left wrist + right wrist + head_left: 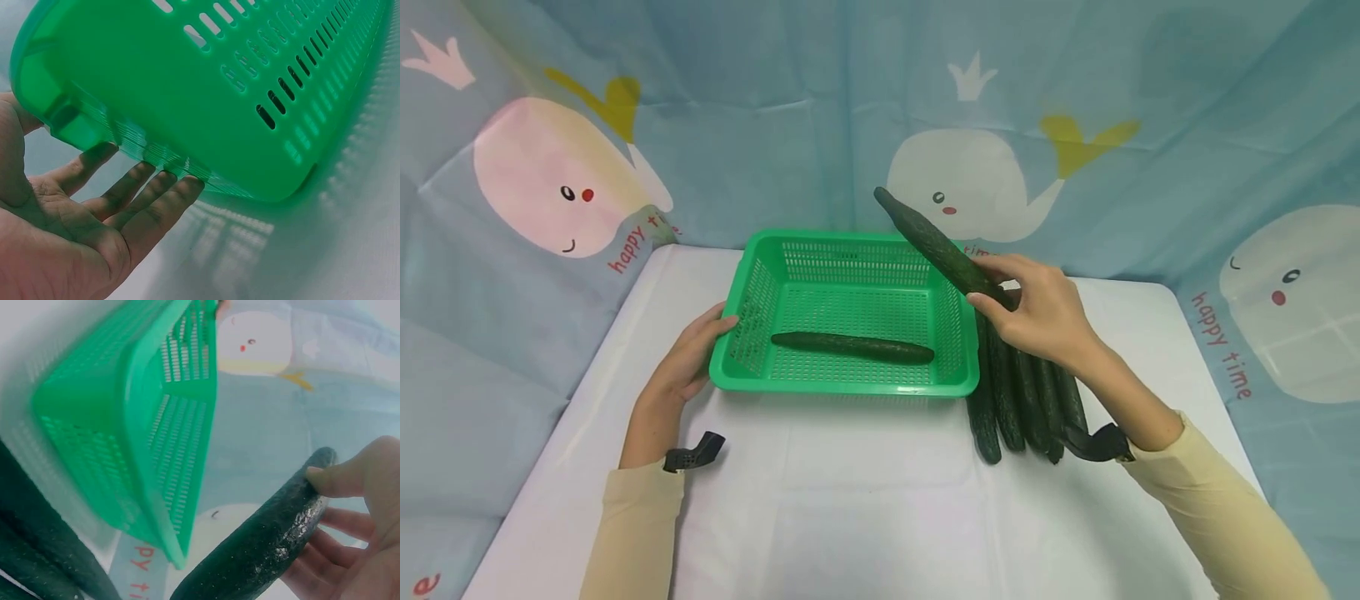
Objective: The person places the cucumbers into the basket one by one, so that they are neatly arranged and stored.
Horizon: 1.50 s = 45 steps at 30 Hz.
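Note:
A green plastic basket stands on the white table with one cucumber lying lengthwise inside. My left hand holds its left end, thumb at the rim and fingertips against the outer wall, as the left wrist view shows. Above the basket's right end, my right hand grips another cucumber near one end, thumb on one side and fingers on the other. This cucumber slants up to the left, clear of the basket. In the right wrist view the held cucumber runs beside the basket wall.
Several more cucumbers lie side by side on the table, right of the basket and partly below my right hand. A blue cloth with whale prints hangs behind and along both sides of the white tabletop.

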{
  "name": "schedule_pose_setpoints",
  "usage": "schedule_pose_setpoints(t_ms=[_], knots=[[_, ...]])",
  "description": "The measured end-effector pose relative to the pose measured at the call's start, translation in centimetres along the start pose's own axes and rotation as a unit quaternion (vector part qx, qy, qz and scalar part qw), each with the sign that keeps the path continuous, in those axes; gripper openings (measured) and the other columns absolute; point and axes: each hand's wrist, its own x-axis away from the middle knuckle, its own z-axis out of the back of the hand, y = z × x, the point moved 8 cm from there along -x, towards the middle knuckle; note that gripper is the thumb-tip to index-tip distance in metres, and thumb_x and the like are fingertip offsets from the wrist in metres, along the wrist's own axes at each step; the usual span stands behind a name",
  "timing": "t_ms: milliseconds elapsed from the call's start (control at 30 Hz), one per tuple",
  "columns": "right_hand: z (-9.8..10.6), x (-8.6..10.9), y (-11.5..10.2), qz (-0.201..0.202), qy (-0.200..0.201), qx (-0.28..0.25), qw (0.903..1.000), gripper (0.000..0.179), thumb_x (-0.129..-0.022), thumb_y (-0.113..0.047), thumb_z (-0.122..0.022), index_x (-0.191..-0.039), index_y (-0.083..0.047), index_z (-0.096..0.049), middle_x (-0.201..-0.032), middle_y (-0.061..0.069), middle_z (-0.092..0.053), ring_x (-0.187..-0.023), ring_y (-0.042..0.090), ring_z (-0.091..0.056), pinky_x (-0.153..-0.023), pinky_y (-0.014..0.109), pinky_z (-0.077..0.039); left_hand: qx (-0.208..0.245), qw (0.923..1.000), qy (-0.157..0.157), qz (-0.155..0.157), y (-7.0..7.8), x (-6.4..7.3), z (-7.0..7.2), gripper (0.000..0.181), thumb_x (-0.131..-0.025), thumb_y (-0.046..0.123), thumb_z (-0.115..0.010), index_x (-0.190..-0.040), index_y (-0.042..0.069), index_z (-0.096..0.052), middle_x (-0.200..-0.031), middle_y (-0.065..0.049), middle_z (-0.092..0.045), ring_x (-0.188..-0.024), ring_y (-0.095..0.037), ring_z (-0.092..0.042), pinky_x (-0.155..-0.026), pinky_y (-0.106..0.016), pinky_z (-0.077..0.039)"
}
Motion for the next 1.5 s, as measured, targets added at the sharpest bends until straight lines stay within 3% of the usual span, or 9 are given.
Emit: schedule_pose_setpoints(t_ms=[267, 600, 767, 900, 1033, 1200, 1300, 1433, 1500], knots=[[-1.9, -1.3, -1.3, -0.009, -0.027, -0.059, 0.9979, 0.045, -0.096, -0.020, -0.079, -0.138, -0.008, -0.070, -0.132, 0.014, -0.073, -0.110, 0.030, -0.072, -0.091, 0.049, -0.066, 0.010, 0.9999, -0.001, -0.003, 0.1, 0.2, -0.2, 0.074, -0.113, 0.040, -0.047, -0.171, 0.007, -0.014, -0.159, -0.022, -0.037, -0.117, -0.001, -0.066, -0.092, -0.018, -0.062], [-3.9, -1.9, -3.3, 0.015, -0.054, -0.038, 0.9977, 0.045, -0.096, -0.023, -0.080, -0.139, -0.014, -0.070, -0.130, 0.007, -0.074, -0.108, 0.024, -0.072, -0.087, 0.044, -0.066, 0.004, 1.0000, -0.005, 0.003, 0.7, -0.4, -0.5, 0.075, -0.112, 0.042, -0.049, -0.171, 0.009, -0.016, -0.152, -0.011, -0.045, -0.119, -0.003, -0.064, -0.092, -0.018, -0.061], [-5.3, -2.3, -4.3, 0.034, -0.073, -0.013, 0.9967, 0.046, -0.097, -0.026, -0.079, -0.140, -0.016, -0.069, -0.130, 0.005, -0.074, -0.093, 0.022, -0.071, -0.064, 0.038, -0.056, 0.006, 1.0000, -0.004, 0.000, 0.6, -0.1, -0.2, 0.073, -0.113, 0.039, -0.048, -0.171, 0.009, -0.015, -0.145, 0.000, -0.049, -0.120, -0.003, -0.062, -0.093, -0.018, -0.060], [-6.5, -2.3, -5.2, 0.054, -0.089, -0.002, 0.9945, 0.044, -0.097, -0.026, -0.079, -0.139, -0.015, -0.070, -0.126, 0.006, -0.075, -0.083, 0.020, -0.069, -0.056, 0.032, -0.047, -0.001, 0.9999, 0.001, 0.014, 0.3, 0.3, 0.0, 0.072, -0.113, 0.042, -0.046, -0.171, 0.012, -0.016, -0.156, -0.009, -0.044, -0.134, -0.013, -0.054, -0.095, -0.016, -0.058], [-7.4, -2.1, -5.6, 0.061, -0.100, 0.005, 0.9931, 0.044, -0.096, -0.027, -0.079, -0.138, -0.015, -0.071, -0.125, 0.005, -0.075, -0.084, 0.019, -0.070, -0.053, 0.029, -0.043, -0.010, 0.9998, -0.003, 0.019, 0.2, 0.7, 0.0, 0.071, -0.113, 0.044, -0.044, -0.171, 0.014, -0.016, -0.169, -0.019, -0.030, -0.150, -0.025, -0.040, -0.097, -0.013, -0.054], [-8.2, -2.1, -5.7, 0.067, -0.111, 0.012, 0.9915, 0.043, -0.096, -0.028, -0.079, -0.137, -0.016, -0.071, -0.128, 0.004, -0.075, -0.095, 0.020, -0.074, -0.050, 0.029, -0.044, -0.009, 0.9999, -0.007, 0.005, 0.4, 0.7, 0.1, 0.070, -0.113, 0.044, -0.043, -0.171, 0.013, -0.018, -0.158, -0.010, -0.042, -0.136, -0.013, -0.050, -0.097, -0.015, -0.055], [-8.5, -2.1, -5.8, 0.068, -0.117, 0.018, 0.9906, 0.043, -0.097, -0.028, -0.079, -0.138, -0.017, -0.071, -0.130, 0.002, -0.074, -0.103, 0.020, -0.075, -0.057, 0.032, -0.052, -0.003, 1.0000, -0.002, 0.006, 0.3, 0.6, 0.1, 0.070, -0.113, 0.045, -0.044, -0.171, 0.015, -0.020, -0.156, -0.006, -0.044, -0.129, -0.004, -0.053, -0.097, -0.015, -0.056], [-8.6, -2.1, -6.1, 0.074, -0.121, 0.025, 0.9895, 0.042, -0.097, -0.027, -0.078, -0.137, -0.016, -0.071, -0.130, 0.003, -0.074, -0.101, 0.021, -0.074, -0.062, 0.034, -0.055, 0.003, 0.9998, 0.003, 0.019, 0.0, 0.4, 0.1, 0.069, -0.112, 0.046, -0.043, -0.171, 0.017, -0.021, -0.160, -0.007, -0.042, -0.128, -0.001, -0.053, -0.098, -0.014, -0.056], [-8.6, -2.1, -6.3, 0.080, -0.123, 0.029, 0.9888, 0.042, -0.097, -0.027, -0.078, -0.138, -0.016, -0.071, -0.130, 0.004, -0.074, -0.095, 0.021, -0.074, -0.059, 0.032, -0.052, 0.004, 0.9997, 0.006, 0.023, 0.0, 0.4, 0.2, 0.069, -0.112, 0.047, -0.043, -0.171, 0.017, -0.021, -0.161, -0.009, -0.041, -0.128, -0.001, -0.053, -0.097, -0.013, -0.056]])
